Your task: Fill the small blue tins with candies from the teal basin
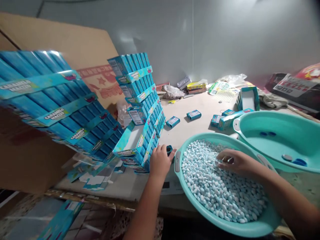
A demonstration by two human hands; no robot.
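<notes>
A turquoise basin (176, 161) full of small white and pale-blue candies (212, 186) stands in front of me. My right hand (233, 161) reaches into it from the right, fingers curled down among the candies, their tips partly hidden. Left of the rim is my left hand (161, 158), closed around a small dark-blue container (169, 149) with a round opening; the hand covers most of it. Just beyond that hand rises a stack of blue candy boxes in display trays (142, 100). An open display tray (131, 141) with bare space inside sits at the stack's near side.
A taller, leaning stack of filled trays (72, 110) stands left against a cardboard carton (62, 33). Loose blue boxes (194, 115) lie on the table. A second turquoise basin (277, 133) holds a few blue caps. Plastic bags (172, 91) and packaging lie along the back.
</notes>
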